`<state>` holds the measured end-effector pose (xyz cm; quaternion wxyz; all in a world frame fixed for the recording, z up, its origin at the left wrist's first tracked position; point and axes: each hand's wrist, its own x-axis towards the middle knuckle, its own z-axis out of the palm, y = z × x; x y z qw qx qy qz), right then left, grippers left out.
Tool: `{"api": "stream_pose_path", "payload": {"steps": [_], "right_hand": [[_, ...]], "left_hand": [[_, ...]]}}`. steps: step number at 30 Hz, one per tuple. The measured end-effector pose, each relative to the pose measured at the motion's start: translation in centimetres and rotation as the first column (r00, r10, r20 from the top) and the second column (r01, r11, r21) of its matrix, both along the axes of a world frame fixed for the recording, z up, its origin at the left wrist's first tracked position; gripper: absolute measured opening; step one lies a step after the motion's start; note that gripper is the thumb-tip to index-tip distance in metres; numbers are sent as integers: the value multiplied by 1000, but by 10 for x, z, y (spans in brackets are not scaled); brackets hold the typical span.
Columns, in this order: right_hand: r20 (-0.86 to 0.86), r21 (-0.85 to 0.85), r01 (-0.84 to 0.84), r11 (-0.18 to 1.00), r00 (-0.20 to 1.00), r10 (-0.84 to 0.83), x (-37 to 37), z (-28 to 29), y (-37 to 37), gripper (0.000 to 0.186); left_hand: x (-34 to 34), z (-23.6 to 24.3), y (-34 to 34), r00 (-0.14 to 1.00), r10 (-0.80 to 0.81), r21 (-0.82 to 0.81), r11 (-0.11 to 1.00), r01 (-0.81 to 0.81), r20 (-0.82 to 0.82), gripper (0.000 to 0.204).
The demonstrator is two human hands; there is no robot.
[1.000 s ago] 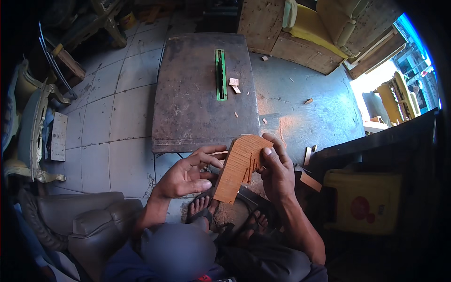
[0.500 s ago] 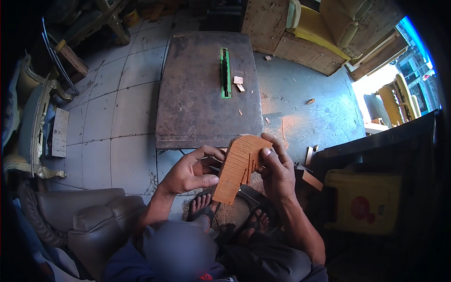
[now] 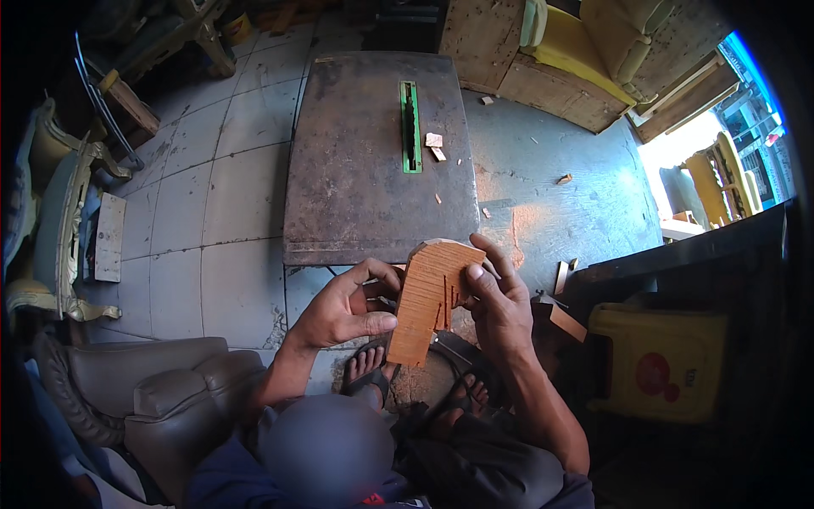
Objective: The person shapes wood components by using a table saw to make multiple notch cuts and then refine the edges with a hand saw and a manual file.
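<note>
Between both hands I hold up a thick, reddish-brown wood block (image 3: 421,297) with a rounded top and a notch cut into its lower right, where several slits show. My left hand (image 3: 352,307) is closed on its left edge, thumb in front. At the upper right corner, my right hand (image 3: 500,305) pinches the block, thumb on the face and fingers behind it. The block is just past the near edge of a dark metal saw table (image 3: 348,161). A green slotted insert (image 3: 411,127) is set in the tabletop, with small wood offcuts (image 3: 434,142) beside it.
A brown leather seat (image 3: 170,390) is at my left, a carved chair frame (image 3: 64,220) farther out. On the right are a yellow plastic container (image 3: 657,360) and a dark bench (image 3: 695,254). Wood scraps and sawdust (image 3: 517,229) lie on the floor. A yellow armchair (image 3: 585,51) stands behind.
The wood block has turned slightly more upright, and both hands keep their hold on it. The table appears shifted a little up and right in view.
</note>
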<state>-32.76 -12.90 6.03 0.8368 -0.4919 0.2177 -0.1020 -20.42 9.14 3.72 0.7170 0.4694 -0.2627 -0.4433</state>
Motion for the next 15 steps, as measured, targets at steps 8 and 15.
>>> {"api": "stream_pose_path", "payload": {"steps": [8,15], "right_hand": [[-15,-34,-17,999,1000,17,0,-3,0,55],[-20,-30,-14,999,1000,14,0,-4,2,54]], "left_hand": [[0,-1,-1,1000,9,26,1000,-8,-17,41],[-1,-2,-2,1000,22,29,999,-22,-8,41]]}}
